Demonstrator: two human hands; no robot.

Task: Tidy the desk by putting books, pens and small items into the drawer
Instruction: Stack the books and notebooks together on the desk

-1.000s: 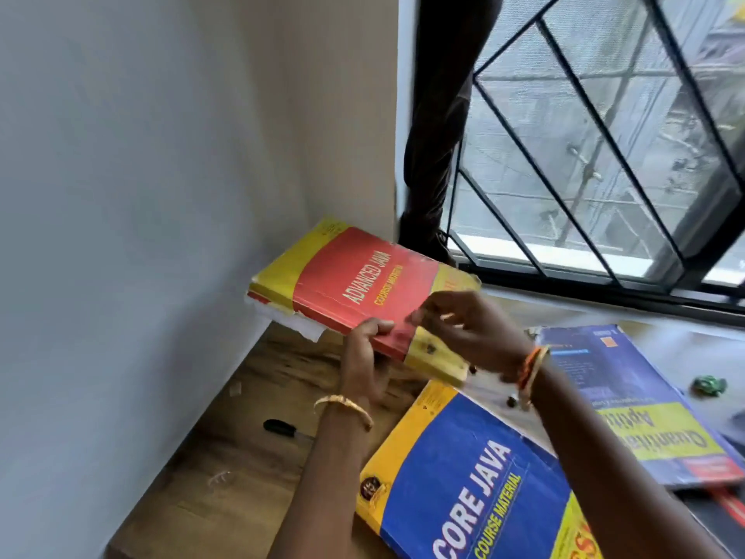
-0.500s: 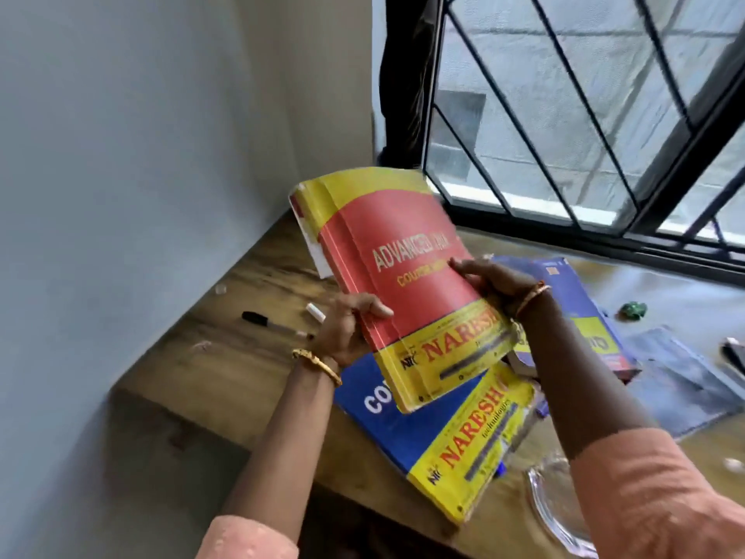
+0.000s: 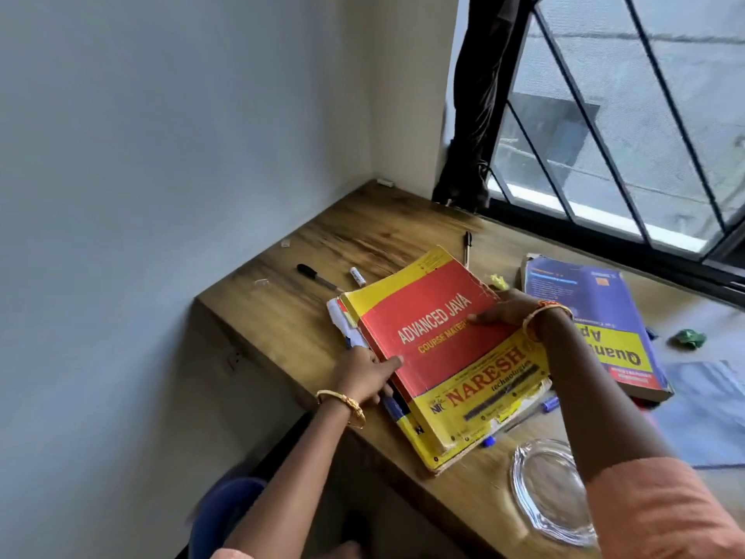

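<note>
A red and yellow "Advanced Java" book (image 3: 435, 328) lies flat on a second book (image 3: 419, 441), of which only a blue and yellow edge shows. Both rest on the wooden desk (image 3: 282, 316). My left hand (image 3: 363, 377) grips the red book's left edge, thumb on the cover. At its right edge my right hand (image 3: 508, 308) holds it, thumb on top. A blue and yellow book (image 3: 596, 316) lies to the right. A black marker (image 3: 312, 274), a small white marker (image 3: 358, 276) and a black pen (image 3: 467, 246) lie behind the books. No drawer is in view.
A glass ashtray (image 3: 548, 494) sits near the desk's front edge. A blue pen (image 3: 544, 407) pokes out beside the stacked books. A green crumpled scrap (image 3: 690, 339) and a blue sheet (image 3: 709, 413) lie at the right. The wall runs along the left, a barred window behind.
The red book, held up and tilted before, has come down flat onto the blue book. Both hands stay on its edges.
</note>
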